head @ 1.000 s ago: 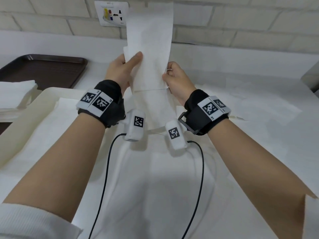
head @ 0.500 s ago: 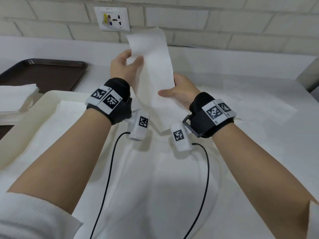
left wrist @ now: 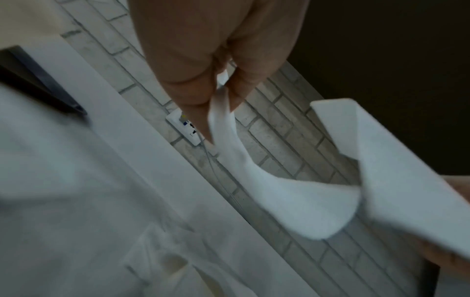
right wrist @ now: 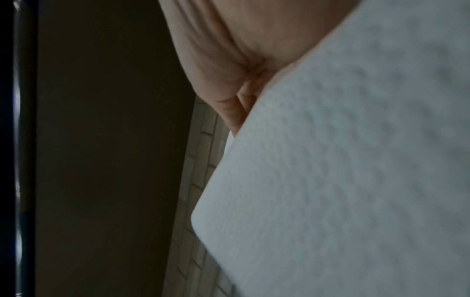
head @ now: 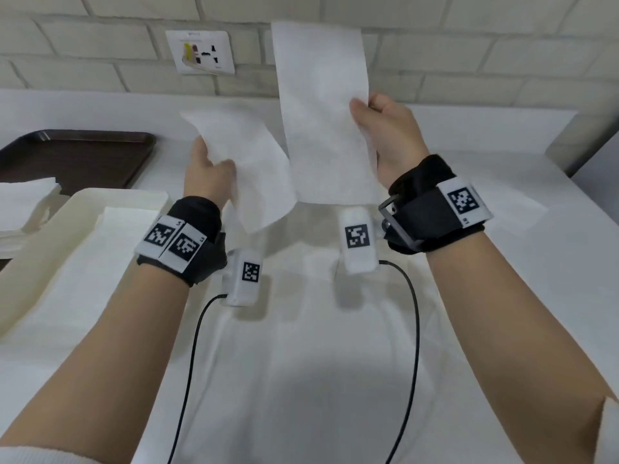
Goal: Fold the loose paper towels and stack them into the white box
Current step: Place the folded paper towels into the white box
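A white brick wall (head: pixel 435 45) backs the white surface (head: pixel 502 262) in front of you. Your left hand (head: pixel 206 175) pinches one paper towel (head: pixel 248 169) by its edge, above the surface beside the white box (head: pixel 50 236). Your right hand (head: pixel 388 135) grips a second, folded towel (head: pixel 321 112), holding it upright just beside the first.

towel (right wrist: pixel 356 160) hides right fingers (right wrist: pixel 236 108)
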`<control>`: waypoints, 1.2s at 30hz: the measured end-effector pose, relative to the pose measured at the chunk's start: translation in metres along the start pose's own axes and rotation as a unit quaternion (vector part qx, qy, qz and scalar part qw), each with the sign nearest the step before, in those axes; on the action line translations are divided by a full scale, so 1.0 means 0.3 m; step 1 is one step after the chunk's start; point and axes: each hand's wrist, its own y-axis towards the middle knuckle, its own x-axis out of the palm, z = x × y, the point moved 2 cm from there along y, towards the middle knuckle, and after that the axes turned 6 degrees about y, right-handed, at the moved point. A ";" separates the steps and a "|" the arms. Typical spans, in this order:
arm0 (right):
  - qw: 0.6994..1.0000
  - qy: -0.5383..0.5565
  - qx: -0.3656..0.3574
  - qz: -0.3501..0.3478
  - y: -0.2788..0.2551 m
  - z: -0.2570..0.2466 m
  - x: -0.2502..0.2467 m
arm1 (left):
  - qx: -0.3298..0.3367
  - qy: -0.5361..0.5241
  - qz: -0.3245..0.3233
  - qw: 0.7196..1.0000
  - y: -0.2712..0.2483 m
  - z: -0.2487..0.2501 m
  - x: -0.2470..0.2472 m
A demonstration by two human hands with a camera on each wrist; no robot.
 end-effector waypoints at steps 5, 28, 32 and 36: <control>0.999 -0.050 0.019 -0.011 -0.014 -0.007 0.028 | -0.024 -0.033 -0.101 0.994 -0.088 0.010 0.052; 0.767 -0.580 0.192 -0.195 -0.226 0.135 -0.218 | -0.025 0.101 -0.126 0.987 -0.237 -0.070 0.159; 0.621 -0.681 0.244 -0.302 -0.277 0.210 -0.277 | -0.040 0.105 -0.141 0.984 -0.259 -0.099 0.144; 0.574 -0.725 0.196 -0.327 -0.308 0.270 -0.278 | -0.056 0.090 -0.147 0.983 -0.265 -0.113 0.140</control>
